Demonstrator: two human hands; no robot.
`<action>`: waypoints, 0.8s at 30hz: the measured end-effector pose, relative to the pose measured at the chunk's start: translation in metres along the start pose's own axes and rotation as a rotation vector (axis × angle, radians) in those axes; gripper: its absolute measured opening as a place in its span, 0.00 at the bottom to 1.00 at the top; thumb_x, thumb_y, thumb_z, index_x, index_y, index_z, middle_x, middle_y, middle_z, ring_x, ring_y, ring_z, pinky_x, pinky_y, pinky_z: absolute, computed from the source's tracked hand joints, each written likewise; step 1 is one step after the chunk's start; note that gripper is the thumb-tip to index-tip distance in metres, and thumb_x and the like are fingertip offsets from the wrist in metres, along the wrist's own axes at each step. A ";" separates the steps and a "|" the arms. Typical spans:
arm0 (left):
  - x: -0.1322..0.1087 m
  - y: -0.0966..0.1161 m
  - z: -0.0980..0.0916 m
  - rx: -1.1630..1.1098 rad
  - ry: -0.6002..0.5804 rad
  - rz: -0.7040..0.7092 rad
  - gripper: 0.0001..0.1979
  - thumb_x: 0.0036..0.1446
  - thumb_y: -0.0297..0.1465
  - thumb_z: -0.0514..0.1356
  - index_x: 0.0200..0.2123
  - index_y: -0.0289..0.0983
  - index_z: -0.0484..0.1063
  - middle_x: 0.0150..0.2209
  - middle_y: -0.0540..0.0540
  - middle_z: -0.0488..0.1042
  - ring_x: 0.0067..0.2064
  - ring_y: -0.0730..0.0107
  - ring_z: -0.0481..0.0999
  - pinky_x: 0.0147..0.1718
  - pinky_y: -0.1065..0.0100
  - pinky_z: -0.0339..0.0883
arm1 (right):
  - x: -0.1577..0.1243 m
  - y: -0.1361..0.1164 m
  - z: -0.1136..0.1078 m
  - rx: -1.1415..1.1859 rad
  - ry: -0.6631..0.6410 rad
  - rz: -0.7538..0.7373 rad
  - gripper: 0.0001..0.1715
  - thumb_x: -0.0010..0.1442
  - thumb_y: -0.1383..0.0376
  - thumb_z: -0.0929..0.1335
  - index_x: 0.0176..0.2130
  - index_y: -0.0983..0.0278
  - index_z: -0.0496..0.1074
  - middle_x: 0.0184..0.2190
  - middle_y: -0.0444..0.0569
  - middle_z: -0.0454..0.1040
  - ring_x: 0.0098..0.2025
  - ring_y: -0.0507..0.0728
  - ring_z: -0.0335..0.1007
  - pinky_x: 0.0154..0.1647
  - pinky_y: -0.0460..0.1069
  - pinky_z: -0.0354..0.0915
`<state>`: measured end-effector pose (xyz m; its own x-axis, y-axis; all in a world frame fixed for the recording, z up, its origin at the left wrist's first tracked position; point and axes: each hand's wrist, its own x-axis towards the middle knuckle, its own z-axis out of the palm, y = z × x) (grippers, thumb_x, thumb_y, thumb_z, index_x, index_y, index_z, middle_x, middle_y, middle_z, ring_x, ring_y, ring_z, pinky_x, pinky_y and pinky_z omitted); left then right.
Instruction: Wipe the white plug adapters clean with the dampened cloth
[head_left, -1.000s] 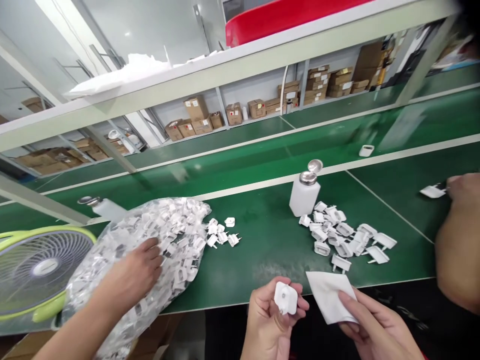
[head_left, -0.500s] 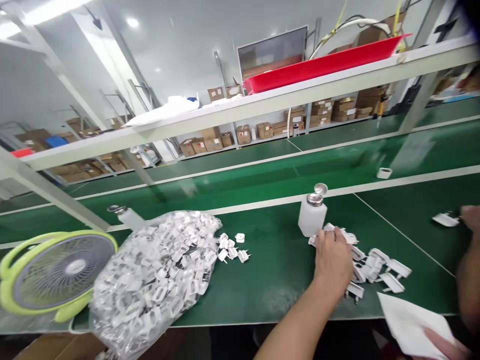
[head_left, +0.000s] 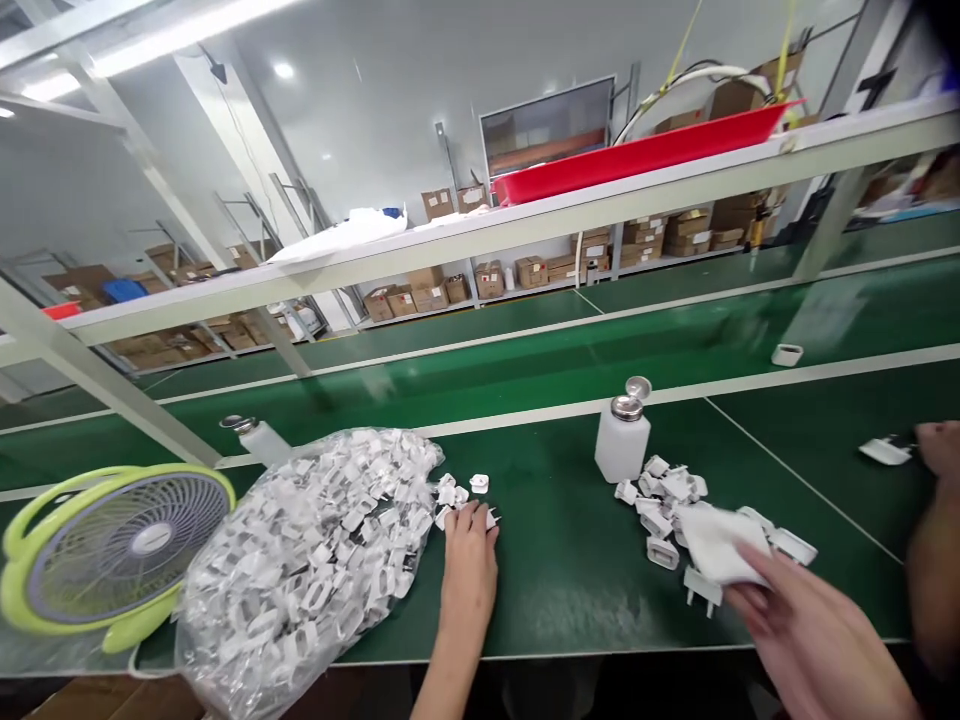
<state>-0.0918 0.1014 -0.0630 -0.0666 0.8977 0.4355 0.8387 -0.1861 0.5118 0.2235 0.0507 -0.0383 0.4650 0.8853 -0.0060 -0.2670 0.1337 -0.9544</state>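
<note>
My left hand [head_left: 471,555] is on the small group of loose white plug housings [head_left: 479,484] beside the bag, its fingers bent together around a plug housing [head_left: 491,518]. The fingertips are partly hidden. In my right hand [head_left: 814,625] is a folded white cloth [head_left: 720,543], pinched between thumb and fingers. The cloth hangs over a heap of white plug housings [head_left: 655,520] and covers some of them. One housing with two pins [head_left: 703,588] shows just under the cloth's lower edge. A clear plastic bag [head_left: 300,560], full of similar housings, lies left of my left hand.
A white pump bottle [head_left: 622,445] with its lid up stands behind the heap. Another bottle [head_left: 266,443] and a green fan [head_left: 127,550] are at the left. Another person's hand [head_left: 941,445] is near a plug [head_left: 886,451] at the far right. A shelf beam [head_left: 525,222] crosses above.
My left hand has moved left from the heap to the small group beside the bag. My right hand has brought the white cloth up and left, over the heap.
</note>
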 end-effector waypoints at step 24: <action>-0.061 0.065 0.006 -0.417 -0.407 -0.095 0.22 0.64 0.22 0.56 0.59 0.36 0.74 0.50 0.35 0.79 0.49 0.53 0.78 0.50 0.54 0.74 | 0.133 -0.078 0.071 -1.381 -0.548 -0.951 0.23 0.70 0.67 0.57 0.47 0.63 0.78 0.45 0.50 0.76 0.39 0.59 0.74 0.37 0.52 0.63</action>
<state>-0.0303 0.0371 -0.0606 0.1511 0.9838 0.0966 0.5507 -0.1649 0.8182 0.2459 0.1895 0.0564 -0.3677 0.8049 0.4659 0.8815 0.4613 -0.1013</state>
